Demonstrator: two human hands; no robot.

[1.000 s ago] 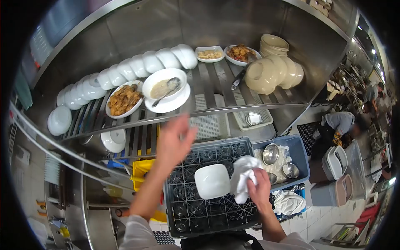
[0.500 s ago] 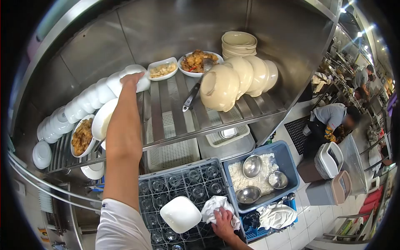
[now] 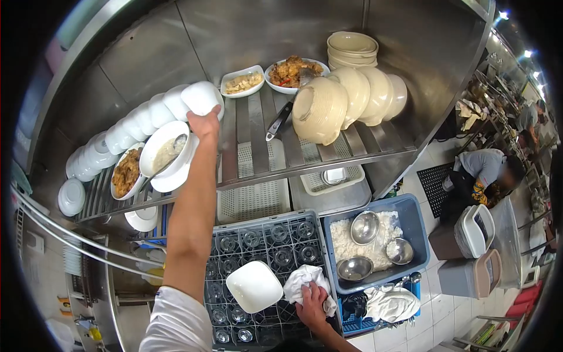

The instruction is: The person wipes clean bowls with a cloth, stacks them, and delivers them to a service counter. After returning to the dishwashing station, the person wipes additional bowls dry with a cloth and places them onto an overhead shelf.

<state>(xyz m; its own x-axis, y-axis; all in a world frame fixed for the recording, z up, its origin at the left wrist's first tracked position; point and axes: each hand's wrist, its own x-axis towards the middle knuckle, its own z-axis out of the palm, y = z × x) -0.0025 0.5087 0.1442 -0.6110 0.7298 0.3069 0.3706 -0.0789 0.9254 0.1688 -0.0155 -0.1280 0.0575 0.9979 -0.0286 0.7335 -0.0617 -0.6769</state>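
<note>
My left hand (image 3: pixel 204 122) reaches up to the slatted metal shelf and grips the rim of the rightmost white bowl (image 3: pixel 200 97) in a leaning row. Below that hand, a white bowl of pale food (image 3: pixel 166 151) with a spoon sits on a white dish. My right hand (image 3: pixel 312 303) is closed on a crumpled white cloth (image 3: pixel 305 279) above the grey glass rack (image 3: pixel 268 220). Beside the cloth, a square white bowl (image 3: pixel 254 287) rests on the rack, which holds several upturned glasses.
On the shelf are fried food (image 3: pixel 126 173), a small dish (image 3: pixel 242 83), another food plate (image 3: pixel 290 75) and cream bowls (image 3: pixel 326 108). A blue-grey tub (image 3: pixel 419 234) holds white powder and metal bowls. A person (image 3: pixel 482 170) bends over at the right, near bins (image 3: pixel 472 273).
My left arm has reached up and forward, and that hand has taken hold of the end bowl. My right hand stays with the cloth, now lower beside the square bowl. The view has shifted.
</note>
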